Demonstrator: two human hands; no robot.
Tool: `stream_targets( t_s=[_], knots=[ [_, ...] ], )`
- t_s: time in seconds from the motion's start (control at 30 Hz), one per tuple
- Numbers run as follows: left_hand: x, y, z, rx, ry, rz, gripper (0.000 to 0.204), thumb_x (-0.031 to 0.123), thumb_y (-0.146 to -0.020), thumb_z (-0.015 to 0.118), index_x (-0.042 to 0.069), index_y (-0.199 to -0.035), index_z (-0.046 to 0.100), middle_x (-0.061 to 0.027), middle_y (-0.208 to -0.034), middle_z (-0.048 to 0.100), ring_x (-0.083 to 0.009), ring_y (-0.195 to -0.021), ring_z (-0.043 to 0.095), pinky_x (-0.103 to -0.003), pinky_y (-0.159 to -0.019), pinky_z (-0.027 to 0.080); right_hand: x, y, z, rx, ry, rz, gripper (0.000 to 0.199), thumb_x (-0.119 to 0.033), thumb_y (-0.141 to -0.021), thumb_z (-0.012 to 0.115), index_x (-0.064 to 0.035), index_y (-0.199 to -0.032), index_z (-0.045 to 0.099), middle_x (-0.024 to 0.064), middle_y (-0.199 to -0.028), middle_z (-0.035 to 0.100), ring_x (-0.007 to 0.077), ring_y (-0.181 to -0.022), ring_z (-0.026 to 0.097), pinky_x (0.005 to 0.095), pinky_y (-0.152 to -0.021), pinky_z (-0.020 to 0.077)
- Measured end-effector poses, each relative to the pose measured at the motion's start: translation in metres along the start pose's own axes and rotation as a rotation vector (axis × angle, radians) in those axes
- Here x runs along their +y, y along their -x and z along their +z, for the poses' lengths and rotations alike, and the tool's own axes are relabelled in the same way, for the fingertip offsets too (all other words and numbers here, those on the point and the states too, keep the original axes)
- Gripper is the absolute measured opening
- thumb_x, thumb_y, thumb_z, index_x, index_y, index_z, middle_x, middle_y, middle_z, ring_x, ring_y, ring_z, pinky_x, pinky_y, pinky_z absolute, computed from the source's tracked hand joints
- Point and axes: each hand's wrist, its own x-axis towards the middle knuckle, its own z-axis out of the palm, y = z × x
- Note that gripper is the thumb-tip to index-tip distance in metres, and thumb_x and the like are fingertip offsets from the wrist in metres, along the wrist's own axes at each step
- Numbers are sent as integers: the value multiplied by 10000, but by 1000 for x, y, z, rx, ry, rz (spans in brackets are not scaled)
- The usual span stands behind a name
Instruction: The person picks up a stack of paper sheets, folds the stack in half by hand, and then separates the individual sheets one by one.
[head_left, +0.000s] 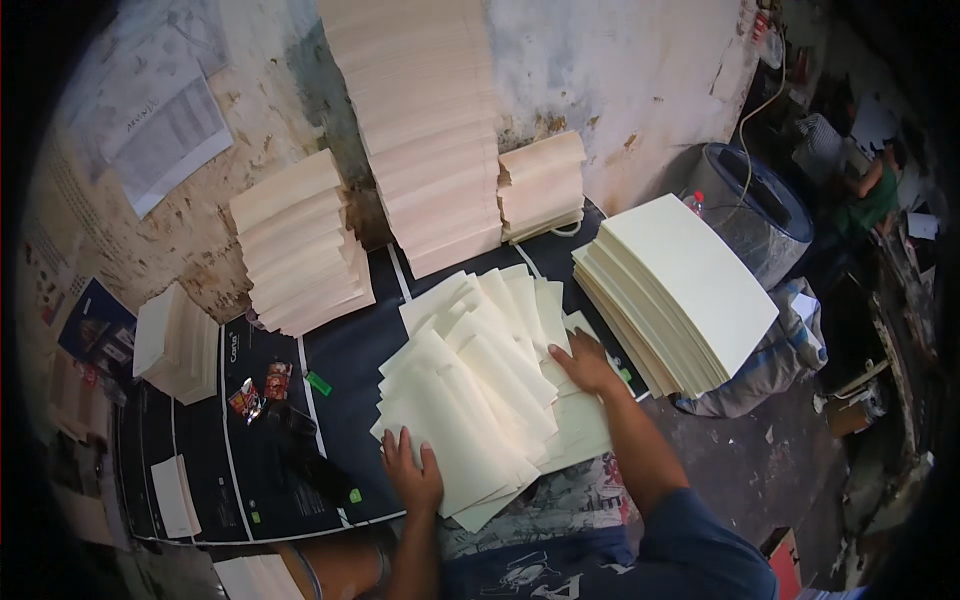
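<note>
A loose, fanned pile of cream paper sheets (470, 385) lies in front of me on a black-covered table (350, 365). My left hand (412, 478) rests against the pile's near left edge, its fingers stretched and the thumb apart. On the pile's right side, my right hand (585, 365) lies with fingers extended over the sheets there, gripping nothing that I can see. Just beyond that hand, to the right, stands a thick, squared stack of pale sheets (680, 290).
Against the stained wall rise a tall paper stack (430, 130) and two shorter ones, left (298, 245) and right (543, 185). Small wrappers (262, 393) and a dark object (300, 445) lie left. A large drum (750, 215) stands at the right; another person (872, 195) sits farther off.
</note>
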Motion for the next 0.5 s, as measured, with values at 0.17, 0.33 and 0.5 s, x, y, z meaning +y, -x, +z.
stream_targets(
  t_s=[0.17,0.33,0.5],
  knots=[
    [-2,6,1,41,90,-46,476,253,-909,558,-19,-1299,541,-303,-1426,397,-451,-1334,362,-517,-1117,259,8,-21,-27,-56,-220,284,846,-638,-933,398,115,-1308,480,311,-1320,507,400,-1248,488,410,-1081,340],
    [-3,5,-2,-4,-86,-23,485,281,-881,590,-8,-1270,573,-306,-1400,424,-465,-1306,396,-535,-1096,290,-44,-48,-40,-314,-605,362,808,-579,-915,533,51,-1402,395,224,-1320,544,300,-1162,559,368,-1045,389],
    [2,3,4,-20,-177,32,502,307,-864,607,3,-1262,586,-312,-1396,425,-480,-1299,399,-549,-1093,291,-93,-15,8,-560,-882,6,790,-306,-850,719,11,-1448,313,191,-1333,524,266,-1188,541,368,-1027,415]
  ],
)
